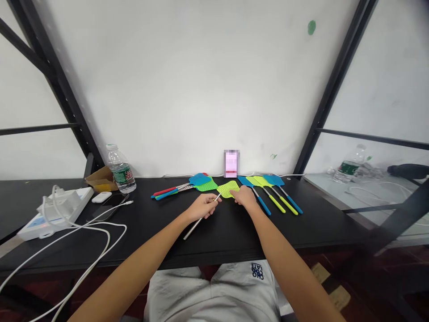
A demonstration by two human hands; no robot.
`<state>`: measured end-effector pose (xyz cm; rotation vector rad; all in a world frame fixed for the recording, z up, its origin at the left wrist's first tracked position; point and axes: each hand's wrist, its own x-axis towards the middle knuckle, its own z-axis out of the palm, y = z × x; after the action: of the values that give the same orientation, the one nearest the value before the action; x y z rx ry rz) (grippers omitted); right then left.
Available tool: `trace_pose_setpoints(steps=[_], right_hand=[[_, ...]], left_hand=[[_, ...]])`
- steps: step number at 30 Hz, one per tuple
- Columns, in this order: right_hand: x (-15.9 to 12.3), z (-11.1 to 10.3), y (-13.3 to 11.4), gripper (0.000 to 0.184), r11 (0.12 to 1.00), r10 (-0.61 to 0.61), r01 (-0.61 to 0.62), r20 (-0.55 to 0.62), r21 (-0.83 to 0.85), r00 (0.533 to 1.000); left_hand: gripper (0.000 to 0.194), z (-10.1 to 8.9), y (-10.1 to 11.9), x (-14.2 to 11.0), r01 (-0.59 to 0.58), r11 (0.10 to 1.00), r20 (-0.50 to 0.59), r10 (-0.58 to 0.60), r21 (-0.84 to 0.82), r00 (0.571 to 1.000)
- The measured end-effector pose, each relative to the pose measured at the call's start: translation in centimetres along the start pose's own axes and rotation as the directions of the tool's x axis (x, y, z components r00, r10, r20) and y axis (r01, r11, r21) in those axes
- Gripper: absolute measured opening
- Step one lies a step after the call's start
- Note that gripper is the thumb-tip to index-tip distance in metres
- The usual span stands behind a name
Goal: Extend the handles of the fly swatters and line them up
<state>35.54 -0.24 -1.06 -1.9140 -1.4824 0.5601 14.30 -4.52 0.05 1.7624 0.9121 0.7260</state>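
Note:
A fly swatter with a yellow-green mesh head and a bare metal rod is held between my two hands over the black table. My left hand is closed round the rod close to the head, and the rod's free end slants down toward the front. At the head's right edge, my right hand pinches the mesh. Left of them lies a pile of swatters, a blue head on top. On the right several blue and yellow-green swatters lie side by side, handles toward me.
Against the wall leans a lit, blurred screen. At the left are a water bottle, a cardboard box, a white earbud case, a dark phone, a power strip and loose white cables. Black metal posts flank the table.

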Motion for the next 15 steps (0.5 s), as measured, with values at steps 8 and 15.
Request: trace_pose_setpoints(steps=[8, 15], right_hand=[[-1.7, -0.4, -1.4, 0.043, 0.892, -0.39, 0.382, -0.016, 0.24, 0.921], [-1.9, 0.5, -1.6, 0.042, 0.775, -0.437, 0.217, 0.256, 0.593, 0.863]], left_hand=[[0.043, -0.2, -0.1, -0.1, -0.038, 0.997, 0.056, 0.035, 0.061, 0.998], [0.035, -0.4, -0.4, -0.1, -0.005, 0.99, -0.021, 0.008, 0.14, 1.0]])
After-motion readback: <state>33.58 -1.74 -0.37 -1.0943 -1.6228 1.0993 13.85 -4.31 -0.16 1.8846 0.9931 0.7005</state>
